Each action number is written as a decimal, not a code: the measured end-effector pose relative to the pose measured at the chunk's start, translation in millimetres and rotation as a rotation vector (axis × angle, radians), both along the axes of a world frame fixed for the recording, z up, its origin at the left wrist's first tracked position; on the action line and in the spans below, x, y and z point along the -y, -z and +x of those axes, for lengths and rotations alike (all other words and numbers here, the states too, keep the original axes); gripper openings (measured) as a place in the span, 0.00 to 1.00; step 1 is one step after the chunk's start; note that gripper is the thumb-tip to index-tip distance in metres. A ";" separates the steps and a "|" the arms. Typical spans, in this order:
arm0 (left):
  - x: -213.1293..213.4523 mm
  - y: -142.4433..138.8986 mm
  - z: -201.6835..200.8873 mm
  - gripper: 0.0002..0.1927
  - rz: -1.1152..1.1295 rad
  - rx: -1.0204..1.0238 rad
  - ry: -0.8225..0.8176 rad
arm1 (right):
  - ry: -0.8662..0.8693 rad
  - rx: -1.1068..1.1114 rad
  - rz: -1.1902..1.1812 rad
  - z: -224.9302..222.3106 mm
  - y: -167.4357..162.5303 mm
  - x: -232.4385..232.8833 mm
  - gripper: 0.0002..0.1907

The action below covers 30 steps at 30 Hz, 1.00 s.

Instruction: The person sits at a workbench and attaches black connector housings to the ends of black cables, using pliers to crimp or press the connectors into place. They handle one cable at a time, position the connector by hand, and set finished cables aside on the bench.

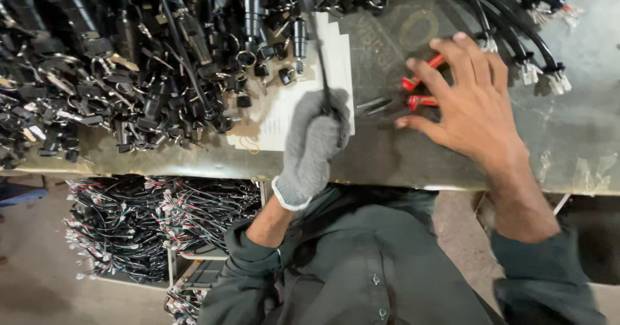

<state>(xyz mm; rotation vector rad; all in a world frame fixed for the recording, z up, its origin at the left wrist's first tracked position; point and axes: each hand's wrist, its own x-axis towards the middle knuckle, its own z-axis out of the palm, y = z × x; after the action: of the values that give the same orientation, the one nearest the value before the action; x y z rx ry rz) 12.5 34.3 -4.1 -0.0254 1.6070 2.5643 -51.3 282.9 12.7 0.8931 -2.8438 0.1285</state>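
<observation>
A grey-gloved left hand [314, 145] was seen closed around a black cable [318, 47] on a worn metal surface [387, 157], the cable running up toward a heap of black connectors [129, 66]. White paper sheets [284, 112] lay beneath the glove. The bare right hand [468, 108] was spread open, fingertips resting on red-handled pliers [423, 91]. Black wires with white plugs [536, 66] lay just beyond. The 2 hands were held apart.
</observation>
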 end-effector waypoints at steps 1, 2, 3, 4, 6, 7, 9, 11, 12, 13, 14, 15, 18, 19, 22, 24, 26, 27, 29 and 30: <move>2.4 -2.3 0.2 0.21 -0.081 -0.052 0.008 | 0.011 -0.004 -0.007 0.5 5.9 -6.5 0.36; 3.3 -5.4 0.8 0.19 -0.158 -0.097 0.016 | 0.023 -0.003 -0.012 4.6 14.2 -10.0 0.33; 4.1 -9.3 1.4 0.17 -0.235 -0.133 0.027 | 0.036 0.008 -0.016 10.0 23.3 -11.9 0.30; 4.2 -13.8 1.9 0.17 -0.230 -0.123 0.062 | 0.109 0.093 -0.136 13.5 31.8 -14.3 0.29; 4.8 -23.4 1.3 0.16 -0.223 -0.117 0.139 | 0.264 0.245 -0.384 21.2 44.0 -15.1 0.28; 4.8 -28.1 0.9 0.16 -0.241 -0.171 0.186 | 0.255 0.394 -0.577 25.0 46.6 -13.5 0.25; 5.6 -37.3 1.6 0.16 -0.201 -0.177 0.260 | 0.223 0.704 -0.961 32.3 44.5 -6.3 0.21; 3.3 -45.2 5.6 0.20 -0.009 -0.003 0.310 | 0.181 0.988 -1.356 36.3 35.5 5.4 0.18; 0.9 -48.8 9.0 0.23 0.126 0.136 0.336 | 0.161 1.126 -1.557 37.4 29.0 11.4 0.16; -2.1 -51.8 12.8 0.25 0.075 0.141 0.278 | 0.102 0.813 -1.291 37.3 23.3 19.0 0.16; -5.8 -54.4 16.3 0.26 0.024 0.146 0.218 | 0.048 0.515 -1.010 35.5 18.8 27.5 0.16; -8.2 -57.2 20.2 0.29 -0.026 0.151 0.156 | -0.003 0.232 -0.714 34.1 13.3 34.1 0.16; -10.3 -64.3 27.3 0.30 -0.107 0.195 0.099 | -0.130 0.170 -0.768 27.1 -0.4 45.0 0.17; -8.9 -66.4 28.3 0.30 -0.142 0.178 0.126 | -0.111 0.190 -0.711 24.8 -3.1 47.5 0.16; 1.3 -70.6 24.5 0.30 -0.136 0.171 0.222 | -0.055 0.207 -0.555 17.7 -6.2 51.6 0.20; 8.5 -71.0 17.9 0.31 0.007 0.258 0.279 | -0.029 0.209 -0.485 13.2 -4.4 51.5 0.23; 14.0 -72.0 13.3 0.37 -0.006 0.230 0.364 | -0.126 0.276 -0.511 9.7 -1.5 48.2 0.18; 16.4 -72.9 12.1 0.42 -0.014 0.213 0.412 | -0.171 0.305 -0.524 9.2 -0.2 46.1 0.16; 18.4 -73.5 11.1 0.41 -0.041 0.249 0.498 | -0.194 0.297 -0.607 11.3 2.1 43.0 0.16; 18.1 -73.2 11.9 0.41 -0.054 0.265 0.535 | -0.211 0.293 -0.647 13.7 2.8 42.0 0.17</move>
<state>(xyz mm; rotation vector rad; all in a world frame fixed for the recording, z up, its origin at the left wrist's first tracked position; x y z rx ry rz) 24.5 16.2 69.1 0.0510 1.3586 2.0179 -37.7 240.9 9.9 1.0654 -2.6325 1.2089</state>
